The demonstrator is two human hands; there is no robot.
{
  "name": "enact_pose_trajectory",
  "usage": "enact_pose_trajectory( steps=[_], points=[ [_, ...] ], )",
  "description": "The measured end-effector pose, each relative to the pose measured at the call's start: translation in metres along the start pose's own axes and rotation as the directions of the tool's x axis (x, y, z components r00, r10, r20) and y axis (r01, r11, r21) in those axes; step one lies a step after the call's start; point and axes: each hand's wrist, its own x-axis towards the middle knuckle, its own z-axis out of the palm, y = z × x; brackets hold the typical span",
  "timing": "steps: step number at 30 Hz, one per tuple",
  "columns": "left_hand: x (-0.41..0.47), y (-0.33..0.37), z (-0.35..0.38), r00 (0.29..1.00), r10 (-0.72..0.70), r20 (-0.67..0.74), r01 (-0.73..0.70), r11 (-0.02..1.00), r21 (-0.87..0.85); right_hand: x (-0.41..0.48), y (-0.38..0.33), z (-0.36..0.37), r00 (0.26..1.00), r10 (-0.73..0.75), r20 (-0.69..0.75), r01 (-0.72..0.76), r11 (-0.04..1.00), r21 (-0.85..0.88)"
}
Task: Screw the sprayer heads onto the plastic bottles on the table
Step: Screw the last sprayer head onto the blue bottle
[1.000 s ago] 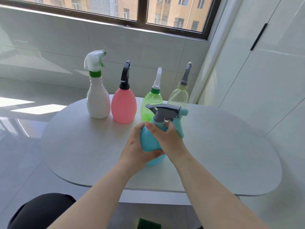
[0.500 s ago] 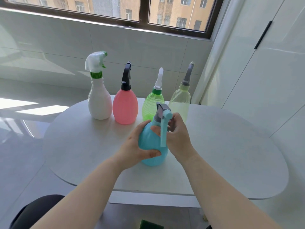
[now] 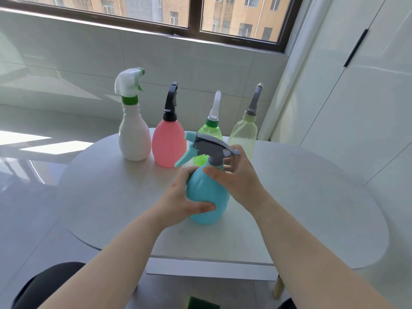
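A teal bottle (image 3: 208,197) stands upright on the round grey table (image 3: 312,197), near its middle. My left hand (image 3: 178,201) grips the bottle's body from the left. A grey and teal sprayer head (image 3: 207,144) sits on its neck, nozzle pointing left. My right hand (image 3: 240,181) holds the sprayer's collar, thumb in front and fingers curled behind it.
Behind the teal bottle stand a white bottle (image 3: 133,139), a pink bottle (image 3: 168,146), a green bottle (image 3: 213,131) and a pale clear bottle (image 3: 244,134), each with a sprayer head on. A white cabinet (image 3: 356,108) rises at the right. A green sponge (image 3: 201,304) lies below the table's near edge.
The sprayer head has turned on the teal bottle: its nozzle pointed right, then toward me, and now points left. My left hand has kept its grip on the body.
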Motion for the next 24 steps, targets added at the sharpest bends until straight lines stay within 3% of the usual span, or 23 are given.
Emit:
enact_pose_trajectory(
  steps=[4,11,16,20,24],
  points=[
    [0.0,-0.001,-0.001,1.0,-0.004,0.006,0.004,1.0,0.003,-0.004,-0.001,-0.008,0.986,-0.004,0.169,-0.006,0.998,0.059],
    [0.001,-0.004,0.001,1.0,0.003,-0.006,-0.003,0.999,-0.052,0.0,-0.001,-0.005,1.0,-0.021,0.01,0.021,0.999,-0.042],
    [0.002,-0.007,0.001,1.0,-0.004,-0.013,0.004,1.0,-0.029,0.001,-0.005,-0.009,0.987,-0.021,0.159,0.033,0.997,-0.068],
    [0.002,-0.011,0.005,0.995,0.022,-0.097,-0.022,1.0,0.002,-0.002,-0.001,0.001,0.987,-0.158,0.012,0.158,0.978,-0.134],
    [0.0,-0.01,0.006,0.991,0.02,-0.134,-0.015,0.999,0.035,-0.004,0.005,0.009,0.982,-0.163,-0.099,0.15,0.98,-0.129]
  ],
)
